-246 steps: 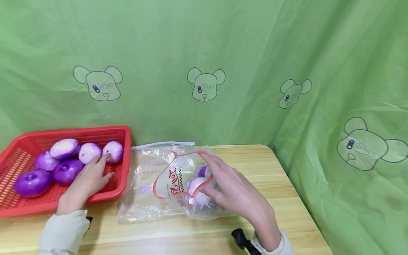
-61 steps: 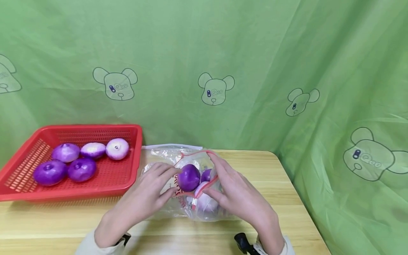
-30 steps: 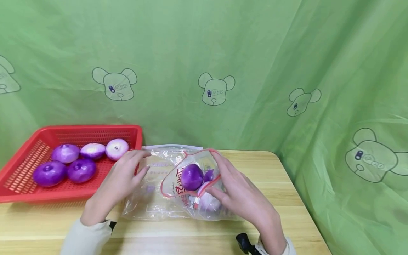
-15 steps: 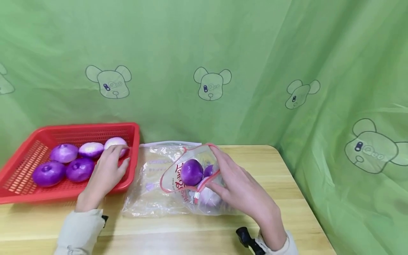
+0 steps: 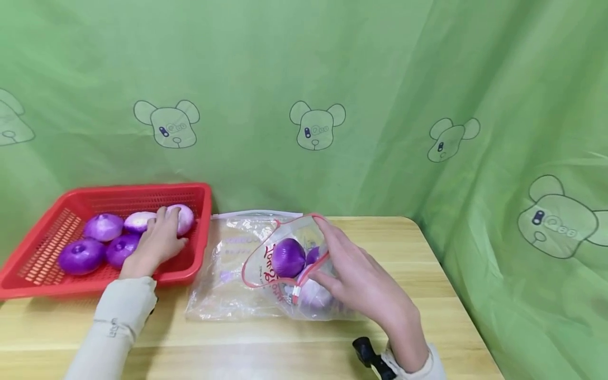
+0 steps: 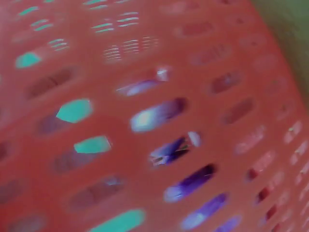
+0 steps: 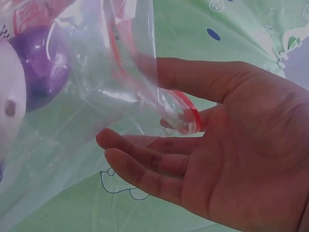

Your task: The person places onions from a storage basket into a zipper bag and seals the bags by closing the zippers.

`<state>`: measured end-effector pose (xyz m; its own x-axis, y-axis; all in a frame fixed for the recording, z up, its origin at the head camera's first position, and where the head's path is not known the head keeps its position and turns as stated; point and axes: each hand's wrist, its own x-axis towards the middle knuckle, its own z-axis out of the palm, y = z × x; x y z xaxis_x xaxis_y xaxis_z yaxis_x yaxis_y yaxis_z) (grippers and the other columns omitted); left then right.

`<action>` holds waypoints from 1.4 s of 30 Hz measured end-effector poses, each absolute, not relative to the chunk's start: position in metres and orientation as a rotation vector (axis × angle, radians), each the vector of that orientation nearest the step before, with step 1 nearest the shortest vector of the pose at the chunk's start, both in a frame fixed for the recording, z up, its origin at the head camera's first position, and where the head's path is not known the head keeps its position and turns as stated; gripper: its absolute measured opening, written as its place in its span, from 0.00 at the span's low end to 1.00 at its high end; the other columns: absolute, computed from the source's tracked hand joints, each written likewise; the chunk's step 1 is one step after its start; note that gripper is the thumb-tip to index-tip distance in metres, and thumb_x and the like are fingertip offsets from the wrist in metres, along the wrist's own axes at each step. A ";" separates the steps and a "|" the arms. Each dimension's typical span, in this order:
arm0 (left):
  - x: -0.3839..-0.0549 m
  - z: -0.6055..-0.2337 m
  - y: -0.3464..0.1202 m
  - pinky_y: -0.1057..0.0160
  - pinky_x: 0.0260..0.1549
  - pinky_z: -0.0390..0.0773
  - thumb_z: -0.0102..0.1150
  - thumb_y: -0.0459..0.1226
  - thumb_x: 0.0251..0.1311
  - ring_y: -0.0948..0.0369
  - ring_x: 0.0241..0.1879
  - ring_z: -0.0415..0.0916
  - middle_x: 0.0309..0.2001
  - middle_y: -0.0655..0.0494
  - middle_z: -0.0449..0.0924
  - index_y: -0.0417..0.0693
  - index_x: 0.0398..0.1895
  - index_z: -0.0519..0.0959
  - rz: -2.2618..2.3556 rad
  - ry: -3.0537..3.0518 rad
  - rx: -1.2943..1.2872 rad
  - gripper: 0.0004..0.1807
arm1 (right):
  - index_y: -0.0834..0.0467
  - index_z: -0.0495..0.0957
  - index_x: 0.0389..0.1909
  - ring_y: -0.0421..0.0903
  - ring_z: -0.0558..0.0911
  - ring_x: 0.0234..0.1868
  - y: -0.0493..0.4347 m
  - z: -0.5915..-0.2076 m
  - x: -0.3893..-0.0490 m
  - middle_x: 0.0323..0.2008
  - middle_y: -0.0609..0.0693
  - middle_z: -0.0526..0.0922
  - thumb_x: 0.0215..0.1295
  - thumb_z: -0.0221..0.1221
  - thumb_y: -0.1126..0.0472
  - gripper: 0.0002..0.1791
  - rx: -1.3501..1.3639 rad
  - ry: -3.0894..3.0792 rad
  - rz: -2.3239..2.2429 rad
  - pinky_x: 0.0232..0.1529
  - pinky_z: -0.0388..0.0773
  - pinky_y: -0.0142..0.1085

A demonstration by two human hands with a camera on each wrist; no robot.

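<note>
My left hand (image 5: 159,243) reaches into the red basket (image 5: 204,232), its fingertips touching the pale purple-and-white onion (image 5: 186,219) at the right end. Other onions (image 5: 82,257) lie to its left. My right hand (image 5: 368,282) props up a clear zip bag (image 5: 260,266) at its red-rimmed mouth, thumb and fingers spread. Inside the bag are a dark purple onion (image 5: 288,258), another partly hidden behind it, and a pale onion (image 5: 314,295). The right wrist view shows straight fingers (image 7: 145,169) around the red rim (image 7: 195,118).
A flat clear bag (image 5: 223,295) with a white zip edge lies on the wooden table (image 5: 228,345), between basket and red-rimmed bag. Green printed cloth (image 5: 247,132) hangs behind and to the right. Through the basket's slots the left wrist view shows purple onions (image 6: 159,113).
About two seconds ago my left hand was at the bag's mouth with the dark purple onion. That onion now sits in the bag, and my left hand has moved left into the basket.
</note>
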<state>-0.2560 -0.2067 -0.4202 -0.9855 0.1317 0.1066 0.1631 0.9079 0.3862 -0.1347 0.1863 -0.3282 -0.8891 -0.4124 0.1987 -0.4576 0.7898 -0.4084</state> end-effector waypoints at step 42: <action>-0.236 -0.423 -0.207 0.29 0.28 0.73 0.70 0.39 0.56 0.29 0.38 0.75 0.38 0.27 0.76 0.27 0.50 0.71 -0.602 -2.781 -0.198 0.27 | 0.49 0.44 0.80 0.51 0.61 0.74 0.178 -0.337 -0.144 0.78 0.51 0.52 0.62 0.68 0.53 0.53 0.710 -2.878 0.623 0.69 0.64 0.48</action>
